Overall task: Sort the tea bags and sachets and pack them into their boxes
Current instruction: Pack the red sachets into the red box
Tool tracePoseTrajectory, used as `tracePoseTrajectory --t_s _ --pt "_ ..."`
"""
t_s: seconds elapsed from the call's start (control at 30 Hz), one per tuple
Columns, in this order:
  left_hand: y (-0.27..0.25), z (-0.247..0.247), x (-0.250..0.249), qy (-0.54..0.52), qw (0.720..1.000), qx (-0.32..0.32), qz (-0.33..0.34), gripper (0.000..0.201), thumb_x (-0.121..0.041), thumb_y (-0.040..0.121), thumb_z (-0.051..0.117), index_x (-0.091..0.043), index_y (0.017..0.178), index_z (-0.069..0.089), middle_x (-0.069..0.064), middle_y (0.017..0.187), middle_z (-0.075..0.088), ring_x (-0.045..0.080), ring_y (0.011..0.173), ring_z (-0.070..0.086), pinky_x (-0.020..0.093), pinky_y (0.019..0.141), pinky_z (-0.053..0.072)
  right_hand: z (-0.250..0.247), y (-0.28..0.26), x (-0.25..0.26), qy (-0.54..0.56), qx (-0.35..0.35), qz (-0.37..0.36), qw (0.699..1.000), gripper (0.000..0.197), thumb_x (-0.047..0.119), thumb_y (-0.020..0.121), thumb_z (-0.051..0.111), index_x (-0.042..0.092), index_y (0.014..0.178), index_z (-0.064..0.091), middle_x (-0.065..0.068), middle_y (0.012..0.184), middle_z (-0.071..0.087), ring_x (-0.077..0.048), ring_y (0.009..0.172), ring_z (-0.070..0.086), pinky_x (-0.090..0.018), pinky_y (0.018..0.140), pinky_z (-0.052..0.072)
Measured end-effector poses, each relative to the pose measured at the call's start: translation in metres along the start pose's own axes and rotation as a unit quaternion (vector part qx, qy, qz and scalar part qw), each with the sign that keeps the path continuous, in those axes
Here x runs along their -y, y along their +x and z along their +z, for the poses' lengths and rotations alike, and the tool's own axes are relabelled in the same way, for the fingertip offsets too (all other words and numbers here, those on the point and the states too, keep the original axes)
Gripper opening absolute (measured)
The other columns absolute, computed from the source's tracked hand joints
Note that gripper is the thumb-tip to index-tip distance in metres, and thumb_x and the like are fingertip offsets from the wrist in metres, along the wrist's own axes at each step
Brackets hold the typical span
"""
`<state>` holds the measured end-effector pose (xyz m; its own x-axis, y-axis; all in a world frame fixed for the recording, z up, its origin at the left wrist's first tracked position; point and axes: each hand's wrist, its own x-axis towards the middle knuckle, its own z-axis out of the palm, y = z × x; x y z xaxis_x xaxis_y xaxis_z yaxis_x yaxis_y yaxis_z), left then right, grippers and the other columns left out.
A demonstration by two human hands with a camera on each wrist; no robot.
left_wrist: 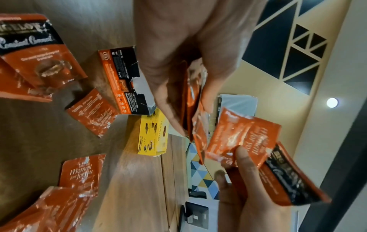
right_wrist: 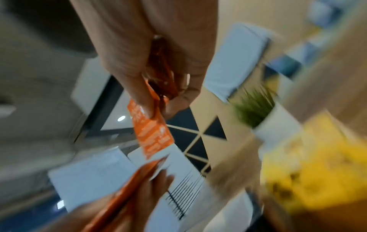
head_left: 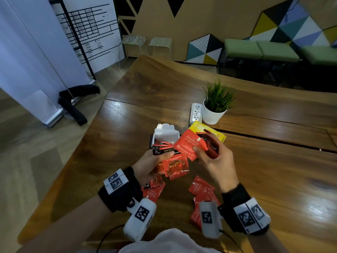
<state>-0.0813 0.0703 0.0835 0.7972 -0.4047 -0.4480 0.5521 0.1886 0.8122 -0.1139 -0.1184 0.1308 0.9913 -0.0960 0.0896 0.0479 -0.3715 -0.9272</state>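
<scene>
Both hands are raised over the table, each holding red tea sachets. My left hand (head_left: 162, 158) grips a fanned stack of red sachets (head_left: 175, 165), thumb on top. My right hand (head_left: 207, 152) grips a few more, and its thumb pinches one red sachet (head_left: 189, 143) out toward the left hand's stack. Just behind the hands stands the red-and-black tea box (head_left: 165, 136) with its white flaps open, and a yellow tea box (head_left: 215, 131) lies to its right. In the left wrist view, the left hand's stack (left_wrist: 190, 102) nearly meets the right hand's sachet (left_wrist: 242, 138).
Loose red sachets lie on the wooden table (head_left: 273, 170) under my left wrist (head_left: 153, 191) and by my right wrist (head_left: 200, 189). A potted plant (head_left: 217, 105) and a white power strip (head_left: 196, 113) stand behind the boxes. The right wrist view is blurred.
</scene>
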Motion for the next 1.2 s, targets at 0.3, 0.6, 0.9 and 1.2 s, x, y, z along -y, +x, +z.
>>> tracePoseTrajectory --t_s 0.3,0.6,0.9,1.2 --pt "0.003 0.021 0.002 0.133 0.982 -0.072 0.11 0.023 -0.018 0.085 0.061 -0.019 0.108 0.062 0.005 0.109 0.069 0.017 0.1 0.066 0.037 0.092 0.05 0.026 0.019 0.012 -0.262 0.131 0.103 0.951 0.046 0.031 0.084 0.064 0.011 0.12 0.044 -0.01 0.099 0.063 -0.027 0.088 0.063 -0.032 0.076 0.052" --pt "-0.005 0.004 0.008 0.074 0.995 -0.041 0.057 0.041 -0.025 0.072 0.066 -0.015 0.111 0.059 0.014 0.11 0.068 0.027 0.1 0.066 0.042 0.09 0.051 0.024 0.027 -0.004 0.187 0.273 0.266 0.905 0.01 0.003 0.093 0.048 -0.002 0.101 0.051 -0.012 0.079 0.057 -0.019 0.066 0.063 -0.033 0.066 0.06" --pt "0.005 -0.023 0.013 0.09 0.992 -0.086 0.032 0.056 -0.026 0.067 0.076 -0.013 0.118 0.057 0.01 0.109 0.069 0.027 0.1 0.067 0.05 0.094 0.048 0.004 0.018 -0.027 0.129 0.148 0.237 0.951 0.016 0.027 0.092 0.051 0.018 0.087 0.063 0.002 0.083 0.07 -0.008 0.076 0.065 -0.02 0.07 0.047" --pt "0.018 -0.016 0.019 0.093 0.991 -0.089 0.024 0.043 -0.014 0.072 0.073 -0.01 0.112 0.06 0.011 0.106 0.069 0.025 0.096 0.067 0.039 0.088 0.052 0.035 0.02 -0.079 -0.022 0.023 0.204 0.978 0.063 0.048 0.073 0.072 0.009 0.12 0.054 -0.01 0.118 0.064 -0.026 0.109 0.06 -0.044 0.095 0.048"
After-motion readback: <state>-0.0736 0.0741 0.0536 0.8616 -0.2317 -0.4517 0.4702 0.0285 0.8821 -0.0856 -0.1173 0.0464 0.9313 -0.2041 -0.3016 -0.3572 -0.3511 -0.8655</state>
